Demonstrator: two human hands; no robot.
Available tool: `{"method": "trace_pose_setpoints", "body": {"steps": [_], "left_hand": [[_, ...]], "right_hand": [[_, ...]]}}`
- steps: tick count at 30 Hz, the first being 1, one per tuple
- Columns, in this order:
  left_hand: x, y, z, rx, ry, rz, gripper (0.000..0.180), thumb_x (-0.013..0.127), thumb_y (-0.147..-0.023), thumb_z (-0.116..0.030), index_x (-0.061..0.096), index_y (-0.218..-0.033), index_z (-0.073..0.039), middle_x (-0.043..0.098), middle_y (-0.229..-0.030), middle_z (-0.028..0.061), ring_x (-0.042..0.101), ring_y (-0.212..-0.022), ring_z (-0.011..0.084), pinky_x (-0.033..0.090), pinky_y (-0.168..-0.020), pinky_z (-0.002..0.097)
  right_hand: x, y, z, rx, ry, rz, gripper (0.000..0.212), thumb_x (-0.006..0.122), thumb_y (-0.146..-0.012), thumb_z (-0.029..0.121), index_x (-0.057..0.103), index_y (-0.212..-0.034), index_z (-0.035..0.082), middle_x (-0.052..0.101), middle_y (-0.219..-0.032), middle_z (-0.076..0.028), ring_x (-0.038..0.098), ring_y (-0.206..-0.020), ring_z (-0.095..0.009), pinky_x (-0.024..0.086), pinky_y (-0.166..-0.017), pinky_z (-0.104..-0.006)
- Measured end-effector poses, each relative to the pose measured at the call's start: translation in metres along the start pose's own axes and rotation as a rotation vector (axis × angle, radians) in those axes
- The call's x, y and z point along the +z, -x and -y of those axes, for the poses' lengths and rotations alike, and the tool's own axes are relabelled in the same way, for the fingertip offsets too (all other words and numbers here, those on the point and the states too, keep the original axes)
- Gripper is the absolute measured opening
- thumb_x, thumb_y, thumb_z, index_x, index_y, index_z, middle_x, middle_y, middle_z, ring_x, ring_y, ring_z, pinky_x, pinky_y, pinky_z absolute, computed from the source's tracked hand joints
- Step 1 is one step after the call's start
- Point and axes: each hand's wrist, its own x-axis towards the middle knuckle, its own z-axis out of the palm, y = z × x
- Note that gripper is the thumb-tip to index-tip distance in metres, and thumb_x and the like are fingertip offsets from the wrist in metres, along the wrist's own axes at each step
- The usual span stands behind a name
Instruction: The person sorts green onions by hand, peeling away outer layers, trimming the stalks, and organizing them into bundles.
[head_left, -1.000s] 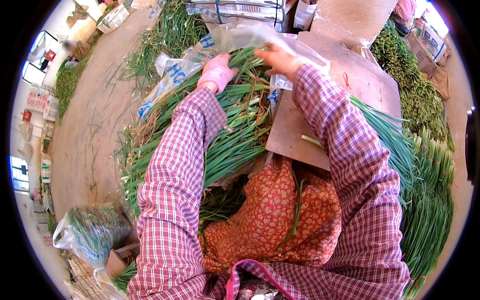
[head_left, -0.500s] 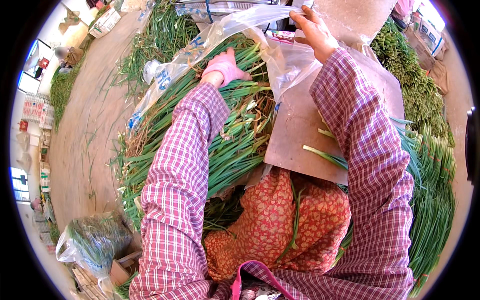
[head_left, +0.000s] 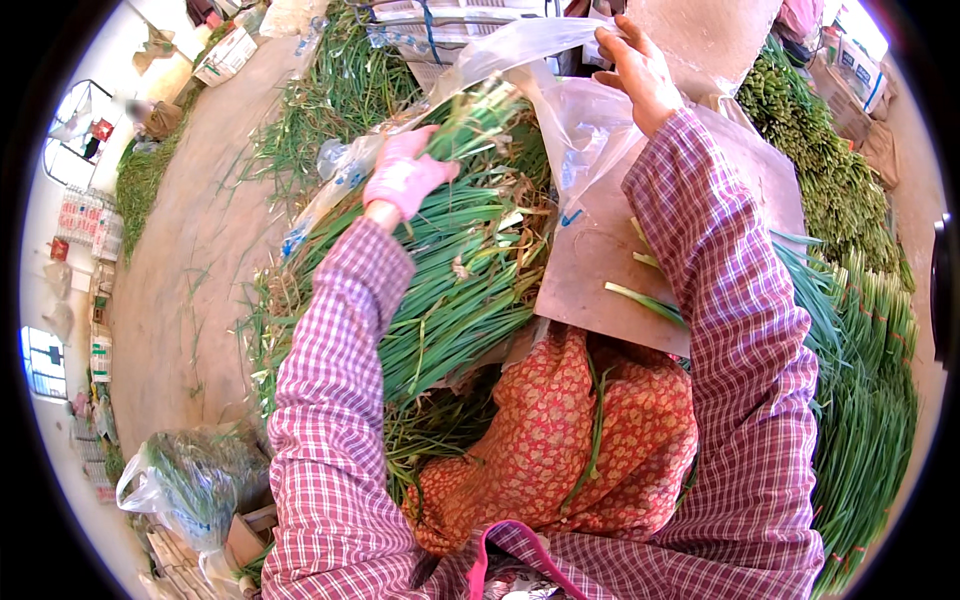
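My left hand [head_left: 408, 172], in a pink glove, is closed round a bunch of long green stalks [head_left: 480, 118] with pale ends, lifted over the pile. Below it spreads a large heap of similar leafy stalks [head_left: 450, 275], some with whitish ends and dry brown bits. My right hand [head_left: 640, 72] is bare and pinches the upper edge of a clear plastic bag [head_left: 575, 125], holding it raised beside the heap. The bag also runs along the heap's far left edge. A flat brownish board [head_left: 610, 290] lies under my right forearm, with a few loose stalks on it.
Tied green bundles [head_left: 865, 430] stack along the right, with a darker green pile [head_left: 800, 130] behind. More loose greens [head_left: 340, 90] lie at the far left. A filled clear bag [head_left: 205, 480] stands at the lower left. Red floral cloth [head_left: 560, 440] covers my lap.
My left hand has risen from the heap and moved left, bringing up a bunch of stalks. My right hand keeps hold of the plastic bag and has shifted slightly right.
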Motion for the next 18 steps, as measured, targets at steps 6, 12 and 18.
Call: {"method": "trace_pose_setpoints", "body": {"steps": [6,12,18], "left_hand": [[-0.058,0.055,0.019,-0.255,0.454,-0.108,0.060,0.075,-0.073,-0.025,0.048,-0.120,0.000,0.063,-0.104,0.0105,0.056,-0.100,0.0151,0.039,-0.095,0.0301],[-0.107,0.118,0.071,-0.053,0.939,-0.338,0.045,0.069,-0.073,-0.013,0.053,-0.113,-0.003,0.062,-0.100,0.0058,0.060,-0.092,0.0180,0.049,-0.083,0.0335],[-0.105,0.138,0.089,-0.087,1.139,-0.441,0.050,0.071,-0.068,-0.004,0.052,-0.115,-0.006,0.059,-0.106,0.0041,0.057,-0.096,0.0185,0.046,-0.085,0.0336]], "right_hand": [[-0.009,-0.001,0.002,-0.002,-0.057,-0.078,0.063,0.061,-0.084,0.030,0.036,-0.137,0.006,0.054,-0.116,-0.008,0.054,-0.098,-0.018,0.048,-0.077,-0.0335],[0.000,0.025,0.033,0.121,0.444,0.321,0.068,0.059,-0.084,0.038,0.030,-0.137,0.007,0.060,-0.107,-0.016,0.065,-0.074,-0.020,0.053,-0.065,-0.0349],[0.073,0.089,0.064,-0.506,0.589,0.611,0.048,0.052,-0.089,0.039,0.052,-0.117,0.000,0.066,-0.096,-0.015,0.065,-0.082,-0.025,0.050,-0.080,-0.0342]]}}
